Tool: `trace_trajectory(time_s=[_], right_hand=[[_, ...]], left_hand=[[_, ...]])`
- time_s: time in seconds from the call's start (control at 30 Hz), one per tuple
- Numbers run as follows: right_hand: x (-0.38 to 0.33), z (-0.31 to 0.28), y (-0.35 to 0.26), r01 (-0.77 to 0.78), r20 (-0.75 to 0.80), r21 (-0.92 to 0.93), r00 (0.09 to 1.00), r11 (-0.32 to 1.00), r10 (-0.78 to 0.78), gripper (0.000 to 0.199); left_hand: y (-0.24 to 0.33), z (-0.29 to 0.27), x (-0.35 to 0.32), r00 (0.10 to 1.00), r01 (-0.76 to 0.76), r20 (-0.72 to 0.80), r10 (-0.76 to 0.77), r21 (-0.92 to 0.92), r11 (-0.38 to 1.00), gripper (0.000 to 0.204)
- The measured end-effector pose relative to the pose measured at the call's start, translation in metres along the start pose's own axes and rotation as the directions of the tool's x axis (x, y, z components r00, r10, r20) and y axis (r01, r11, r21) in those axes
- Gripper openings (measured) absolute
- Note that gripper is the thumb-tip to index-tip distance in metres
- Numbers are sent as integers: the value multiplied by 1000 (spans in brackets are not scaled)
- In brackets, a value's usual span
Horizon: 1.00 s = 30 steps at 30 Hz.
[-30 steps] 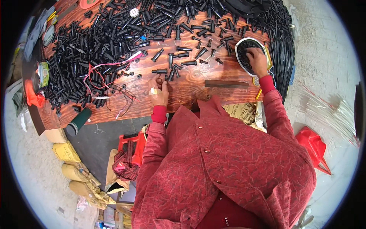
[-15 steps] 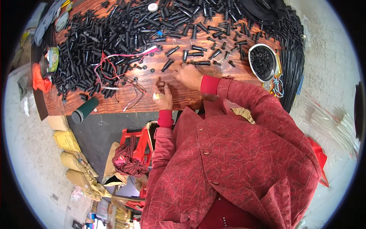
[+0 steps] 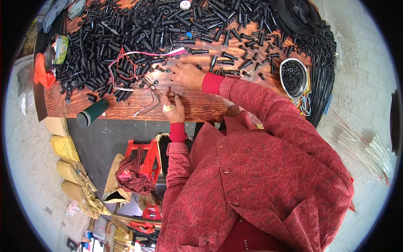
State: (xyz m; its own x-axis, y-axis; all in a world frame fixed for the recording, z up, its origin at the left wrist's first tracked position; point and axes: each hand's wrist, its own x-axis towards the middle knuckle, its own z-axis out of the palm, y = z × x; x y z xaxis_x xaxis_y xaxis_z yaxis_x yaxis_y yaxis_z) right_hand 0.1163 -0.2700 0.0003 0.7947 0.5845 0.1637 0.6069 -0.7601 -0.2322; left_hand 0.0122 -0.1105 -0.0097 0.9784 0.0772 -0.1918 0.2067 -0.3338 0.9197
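My right hand point(image 3: 188, 77) reaches leftward over the wooden table, palm down, fingers apart and pointing at small black rings point(image 3: 168, 70). Nothing shows in its grip. Closer to the table's front edge, my left hand point(image 3: 173, 107) rests with fingers curled and a pale strip of tape around it. Something small and dark may sit between its fingertips; I cannot make it out. Beyond my right hand lie loose black tubular parts point(image 3: 226, 62). Left of my hands are thin red and white cords point(image 3: 121, 63) and a few dark wires point(image 3: 147, 108).
A heap of black tubes and rings point(image 3: 96, 46) covers the table's far left. At the right stands a bowl of black rings point(image 3: 293, 79), beside a bundle of long black rods point(image 3: 325, 71). A dark green cylinder point(image 3: 93, 113) lies near the front edge.
My right hand has moved left, from the loose black tubes to beside the small rings, and its fingers have spread. My left hand stays near the front edge, fingers still curled.
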Motion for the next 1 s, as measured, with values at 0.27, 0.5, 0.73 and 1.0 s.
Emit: trace_trajectory(time_s=[0.27, 0.5, 0.73, 1.0], right_hand=[[-79, -120, 31, -413, 22, 304, 904, 858, 428, 26], [-302, -209, 106, -878, -242, -75, 476, 473, 846, 21], [-306, -210, 107, -939, -328, -155, 342, 307, 881, 22], [-128, -135, 71, -521, -81, 278, 824, 807, 560, 19]], left_hand=[[6, 4, 16, 999, 27, 24, -23, -162, 986, 36], [50, -23, 103, 876, -457, 69, 478, 437, 775, 53], [72, -35, 160, 774, -612, 346, 530, 622, 488, 55], [64, -38, 172, 772, -614, 231, 592, 514, 600, 8]])
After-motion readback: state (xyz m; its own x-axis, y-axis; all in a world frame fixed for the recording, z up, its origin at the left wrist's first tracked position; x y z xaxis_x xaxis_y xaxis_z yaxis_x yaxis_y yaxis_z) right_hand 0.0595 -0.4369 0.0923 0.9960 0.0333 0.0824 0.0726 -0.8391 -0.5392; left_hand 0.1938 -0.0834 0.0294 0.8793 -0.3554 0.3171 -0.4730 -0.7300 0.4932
